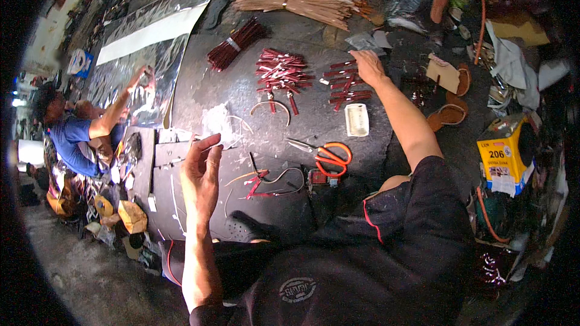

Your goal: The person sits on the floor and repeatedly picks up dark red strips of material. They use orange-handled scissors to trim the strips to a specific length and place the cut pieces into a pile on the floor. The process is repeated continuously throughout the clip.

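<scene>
My left hand (202,172) is raised over the near left of the dark work surface, its fingers bent and apart with nothing visible between them. Farther off, my right hand (370,67) reaches to the upper end of a group of dark red strips (347,87) laid roughly in rows. Its fingers are drawn together there; whatever they grip is too small to make out. Left of that group lies a messy pile of dark red strips (281,71). A small white tray (357,122) sits just below the rows. Scissors with orange handles (331,160) lie nearer me, blades pointing left.
Thin cords with red pieces (257,184) lie near my left hand. Behind are a tied dark red bundle (238,43) and tan strip bundles (302,1). Sandals (450,115) and a yellow box (504,157) stand right. Left, another person (75,139) reaches over a shiny sheet (145,75).
</scene>
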A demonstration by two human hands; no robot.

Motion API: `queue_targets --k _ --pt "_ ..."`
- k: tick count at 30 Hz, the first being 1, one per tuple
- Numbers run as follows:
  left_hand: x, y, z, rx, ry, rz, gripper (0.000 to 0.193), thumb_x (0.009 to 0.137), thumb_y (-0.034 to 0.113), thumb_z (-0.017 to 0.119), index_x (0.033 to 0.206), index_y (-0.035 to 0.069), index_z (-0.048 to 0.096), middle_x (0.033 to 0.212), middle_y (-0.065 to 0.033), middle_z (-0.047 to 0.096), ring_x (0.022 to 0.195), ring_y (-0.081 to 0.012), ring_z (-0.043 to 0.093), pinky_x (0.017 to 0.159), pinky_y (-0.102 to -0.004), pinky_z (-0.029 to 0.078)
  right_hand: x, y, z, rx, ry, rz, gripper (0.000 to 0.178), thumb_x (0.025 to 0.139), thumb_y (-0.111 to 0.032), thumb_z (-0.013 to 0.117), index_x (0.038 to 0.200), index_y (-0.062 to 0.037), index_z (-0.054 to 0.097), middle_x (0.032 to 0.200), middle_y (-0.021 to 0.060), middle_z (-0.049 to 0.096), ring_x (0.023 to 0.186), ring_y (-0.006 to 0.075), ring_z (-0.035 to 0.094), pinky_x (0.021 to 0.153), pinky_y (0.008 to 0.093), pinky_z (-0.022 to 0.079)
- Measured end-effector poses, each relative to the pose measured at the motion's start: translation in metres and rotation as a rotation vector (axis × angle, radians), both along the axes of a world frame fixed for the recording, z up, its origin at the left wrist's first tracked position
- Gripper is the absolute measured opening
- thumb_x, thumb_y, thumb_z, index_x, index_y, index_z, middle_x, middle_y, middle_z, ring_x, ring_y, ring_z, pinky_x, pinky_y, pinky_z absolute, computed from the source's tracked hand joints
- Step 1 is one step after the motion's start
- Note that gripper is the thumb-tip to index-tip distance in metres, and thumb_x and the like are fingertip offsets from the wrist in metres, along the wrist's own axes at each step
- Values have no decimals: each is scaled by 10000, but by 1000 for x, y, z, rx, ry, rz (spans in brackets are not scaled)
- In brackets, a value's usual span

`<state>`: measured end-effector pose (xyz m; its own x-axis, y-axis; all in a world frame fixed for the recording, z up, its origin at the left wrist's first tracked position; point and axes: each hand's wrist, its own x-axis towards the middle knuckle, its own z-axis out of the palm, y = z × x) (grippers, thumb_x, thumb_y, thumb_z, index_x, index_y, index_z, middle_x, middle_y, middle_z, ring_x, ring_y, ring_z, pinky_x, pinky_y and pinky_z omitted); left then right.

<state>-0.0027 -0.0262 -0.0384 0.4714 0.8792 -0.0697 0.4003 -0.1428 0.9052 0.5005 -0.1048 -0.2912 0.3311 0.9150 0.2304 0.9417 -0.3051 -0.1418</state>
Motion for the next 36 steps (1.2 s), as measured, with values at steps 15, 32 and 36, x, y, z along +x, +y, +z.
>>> queue_targets --k 15,32,36 --pt "-10 16 -41 -408 -78 -28 426 975 296 596 1258 -22 579 1223 -155 624 1121 -241 618 962 -366 505 -140 68 106 71 1184 242 421 854 -101 679 1258 -29 586 930 88 687 829 164 655 757 306 528" --pt "-39 37 -32 -270 -396 294 312 1016 243 545 1207 13 630 1035 -97 679 892 -147 649 833 -305 553 -253 138 31 4 523 622 250 875 -173 658 1094 -53 655 1002 144 680 968 342 650 840 418 514" --pt "-48 38 -32 -249 -379 279 257 995 225 576 1119 14 656 1028 -89 698 858 -132 653 803 -302 554 -270 146 -15 -12 333 708 288 864 -95 606 1147 -42 598 1064 175 634 1040 356 598 884 466 470"
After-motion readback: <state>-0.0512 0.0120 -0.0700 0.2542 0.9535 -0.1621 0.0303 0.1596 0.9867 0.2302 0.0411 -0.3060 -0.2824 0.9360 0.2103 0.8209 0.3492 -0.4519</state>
